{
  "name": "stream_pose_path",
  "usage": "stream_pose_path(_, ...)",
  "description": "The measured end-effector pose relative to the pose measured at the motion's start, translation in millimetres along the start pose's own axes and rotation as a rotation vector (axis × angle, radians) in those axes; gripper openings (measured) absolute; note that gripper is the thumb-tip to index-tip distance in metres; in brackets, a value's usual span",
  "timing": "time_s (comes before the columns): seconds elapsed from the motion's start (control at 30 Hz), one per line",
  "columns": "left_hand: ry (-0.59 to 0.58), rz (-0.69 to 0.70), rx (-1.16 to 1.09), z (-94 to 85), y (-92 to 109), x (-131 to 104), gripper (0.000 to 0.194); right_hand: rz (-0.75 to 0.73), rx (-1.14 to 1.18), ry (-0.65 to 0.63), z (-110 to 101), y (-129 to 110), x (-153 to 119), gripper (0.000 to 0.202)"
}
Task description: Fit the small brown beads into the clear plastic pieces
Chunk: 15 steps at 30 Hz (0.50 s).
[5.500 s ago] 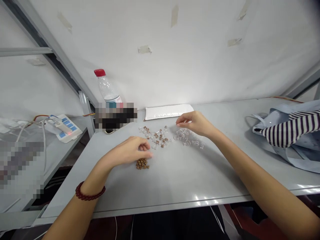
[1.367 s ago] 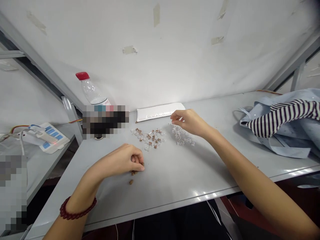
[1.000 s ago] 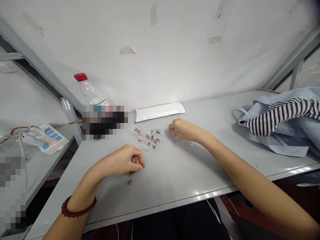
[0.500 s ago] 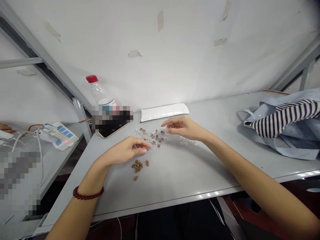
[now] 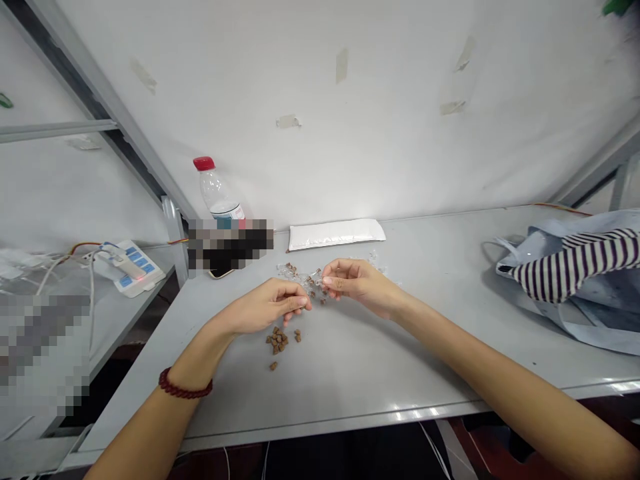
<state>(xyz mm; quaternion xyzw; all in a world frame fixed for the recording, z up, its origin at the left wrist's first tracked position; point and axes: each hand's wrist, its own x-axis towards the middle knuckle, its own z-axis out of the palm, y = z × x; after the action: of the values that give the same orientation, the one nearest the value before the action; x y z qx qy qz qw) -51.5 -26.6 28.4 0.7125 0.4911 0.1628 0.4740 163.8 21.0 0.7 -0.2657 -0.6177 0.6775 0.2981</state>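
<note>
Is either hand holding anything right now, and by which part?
The right hand seems to pinch a small clear plastic piece; the part gripped is too small to make out. Whether the left hand holds anything cannot be told.

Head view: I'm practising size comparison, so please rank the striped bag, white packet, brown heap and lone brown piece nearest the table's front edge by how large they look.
1. Striped bag, cut off by the picture's right edge
2. White packet
3. Brown heap
4. Lone brown piece

Brown nuggets (image 5: 277,340) lie loosely heaped near clear plastic pieces (image 5: 301,280).
</note>
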Motion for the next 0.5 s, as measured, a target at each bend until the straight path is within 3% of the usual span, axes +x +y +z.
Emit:
stream_pose_path(0.33, 0.167, 0.117, -0.364, -0.9, 2, -2, 0.017, 0.081, 0.108, -0.048, 11, -2, -4, 0.017)
stream_pose_path(0.5, 0.300, 0.070, -0.457, 1.2, 1, 2, 0.017, 0.093, 0.096, -0.058, 12, -1, -5, 0.017)
